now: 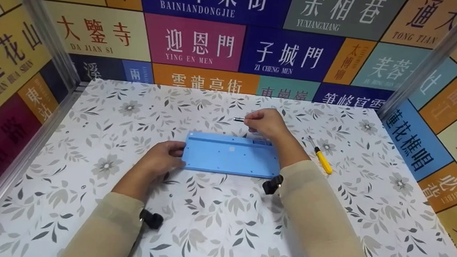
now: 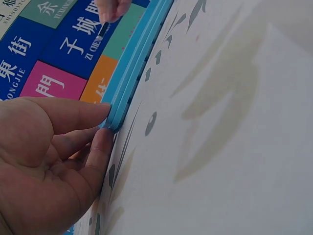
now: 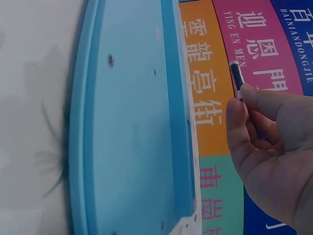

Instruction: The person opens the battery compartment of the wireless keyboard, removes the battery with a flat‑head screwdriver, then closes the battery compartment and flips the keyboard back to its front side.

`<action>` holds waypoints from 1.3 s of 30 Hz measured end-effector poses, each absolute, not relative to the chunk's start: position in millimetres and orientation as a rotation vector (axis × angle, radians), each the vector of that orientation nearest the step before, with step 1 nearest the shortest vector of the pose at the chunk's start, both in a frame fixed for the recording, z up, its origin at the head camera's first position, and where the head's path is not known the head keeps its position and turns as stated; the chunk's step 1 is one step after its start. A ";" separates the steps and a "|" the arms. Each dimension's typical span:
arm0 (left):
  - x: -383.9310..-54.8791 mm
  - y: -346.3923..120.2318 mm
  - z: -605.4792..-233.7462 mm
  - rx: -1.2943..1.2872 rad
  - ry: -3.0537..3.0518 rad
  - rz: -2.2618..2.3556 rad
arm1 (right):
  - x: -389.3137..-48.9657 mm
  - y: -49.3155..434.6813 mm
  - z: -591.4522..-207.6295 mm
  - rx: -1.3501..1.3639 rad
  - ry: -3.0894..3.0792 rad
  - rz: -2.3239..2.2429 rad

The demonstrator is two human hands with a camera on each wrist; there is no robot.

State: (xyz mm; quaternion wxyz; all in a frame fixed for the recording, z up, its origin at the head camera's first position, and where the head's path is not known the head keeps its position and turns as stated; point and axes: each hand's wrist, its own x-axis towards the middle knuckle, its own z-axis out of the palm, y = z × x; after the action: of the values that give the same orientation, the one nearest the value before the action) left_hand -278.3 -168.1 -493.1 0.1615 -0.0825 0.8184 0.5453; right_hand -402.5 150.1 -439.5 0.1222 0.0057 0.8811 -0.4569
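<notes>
A light-blue keyboard (image 1: 205, 155) lies face down on the table, its back with small screw holes facing up. At its left end, my left hand (image 1: 162, 158) pinches the edge between thumb and fingers; the left wrist view shows this grip on the corner (image 2: 113, 115). Above the keyboard's far edge, my right hand (image 1: 269, 124) holds a small dark battery (image 1: 239, 119) by one end, between thumb and fingertips. In the right wrist view the battery (image 3: 236, 76) points away from the hand, apart from the keyboard. A dark slot (image 1: 260, 141) shows in the raised far strip, partly hidden by the right wrist.
A screwdriver (image 1: 323, 160) with a yellow handle lies to the right of the right forearm. The table (image 1: 204, 221) wears a white floral cover. Printed panels (image 1: 194, 42) stand around its back and sides, with metal posts (image 1: 60, 43) at the corners.
</notes>
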 end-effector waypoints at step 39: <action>-278.2 -170.8 -493.6 -0.187 2.384 1.507 | -437.1 97.4 -474.3 -0.106 2.654 -0.955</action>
State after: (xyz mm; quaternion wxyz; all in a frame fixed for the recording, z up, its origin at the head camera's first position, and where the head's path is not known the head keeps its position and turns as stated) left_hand -278.2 -170.8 -493.6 0.1568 -0.0653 0.8331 0.5264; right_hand -437.1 97.4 -474.3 0.1589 -0.0371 0.9283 -0.3341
